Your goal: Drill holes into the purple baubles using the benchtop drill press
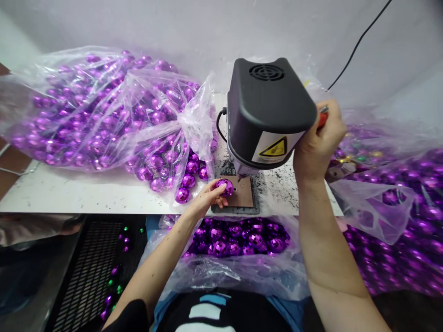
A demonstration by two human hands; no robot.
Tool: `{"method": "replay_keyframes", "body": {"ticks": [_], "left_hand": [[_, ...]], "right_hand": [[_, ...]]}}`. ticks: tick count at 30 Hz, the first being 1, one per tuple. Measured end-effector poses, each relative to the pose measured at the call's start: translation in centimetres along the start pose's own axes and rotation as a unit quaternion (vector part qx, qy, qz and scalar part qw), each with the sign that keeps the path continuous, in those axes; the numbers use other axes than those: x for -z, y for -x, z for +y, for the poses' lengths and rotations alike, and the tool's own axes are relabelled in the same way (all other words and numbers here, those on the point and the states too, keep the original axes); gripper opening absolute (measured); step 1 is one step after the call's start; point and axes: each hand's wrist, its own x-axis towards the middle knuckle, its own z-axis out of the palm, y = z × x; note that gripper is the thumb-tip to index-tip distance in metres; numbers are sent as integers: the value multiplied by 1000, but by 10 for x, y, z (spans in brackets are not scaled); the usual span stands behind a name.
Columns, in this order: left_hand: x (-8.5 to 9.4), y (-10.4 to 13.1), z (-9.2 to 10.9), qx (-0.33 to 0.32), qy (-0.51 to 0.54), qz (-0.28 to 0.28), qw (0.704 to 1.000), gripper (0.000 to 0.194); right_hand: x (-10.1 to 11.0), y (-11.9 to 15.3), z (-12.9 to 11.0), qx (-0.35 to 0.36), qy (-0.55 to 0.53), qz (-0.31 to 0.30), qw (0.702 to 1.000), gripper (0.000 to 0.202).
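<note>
1. The purple faceted ball [225, 186] sits on the brown pad [243, 192] just under the nose of the black press machine [268, 113], and I use that machine as my landmark for everything else.
2. My left hand [207, 199] comes in from below the machine; its fingers [217, 199] are clamped on the ball, holding it down at the pad's left edge.
3. My right hand [320, 145] is at the machine's right side, fingers wrapped tight on a red-tipped lever handle [323, 117]; only the handle's end shows past the knuckles.
4. The machine stands on a white desk [69, 193], whose top is speckled with dark flecks around the machine's base.
5. Left of the machine lies a large clear plastic bag of purple balls [97, 115], its mouth open toward the machine with a few balls spilling out.
6. Below the machine, off the desk's front edge, an open bag [242, 240] holds more faceted purple balls.
7. Right of the machine, another heap of bagged purple balls [398, 207] lies.
8. A black cable [360, 41] runs up the wall behind the machine.
</note>
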Motion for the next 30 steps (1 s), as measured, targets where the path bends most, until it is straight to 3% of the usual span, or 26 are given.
{"method": "replay_keyframes", "body": {"ticks": [3,6,9,12,16,19,23,27,30], "left_hand": [[-1,-7,1,-22,-44,15,999,64],[-7,-12,-1,-81,-173,66,979,56],[-13,-17,-9,-184,-346,129,911,49],[-16,-21,-20,-256,-452,138,843,52],[-20,-23,-29,-292,-514,131,795,53],[-26,-24,-29,-285,-528,148,786,51],[-33,-27,-30,-272,-518,150,797,45],[-37,-29,-36,-286,-498,151,804,33],[-37,-30,-41,-296,-501,166,796,35]], "right_hand": [[1,0,0,-4,2,-6,1000,63],[0,1,-1,-4,3,1,1000,63],[0,0,0,-4,2,1,1000,63],[0,-1,1,-1,1,-3,1000,63],[0,-2,1,0,2,-7,1000,64],[0,-1,1,1,-6,-3,1000,65],[-1,0,1,5,-4,0,1000,63],[-1,0,0,7,3,2,1000,63],[1,1,-2,9,18,8,1000,63]]}}
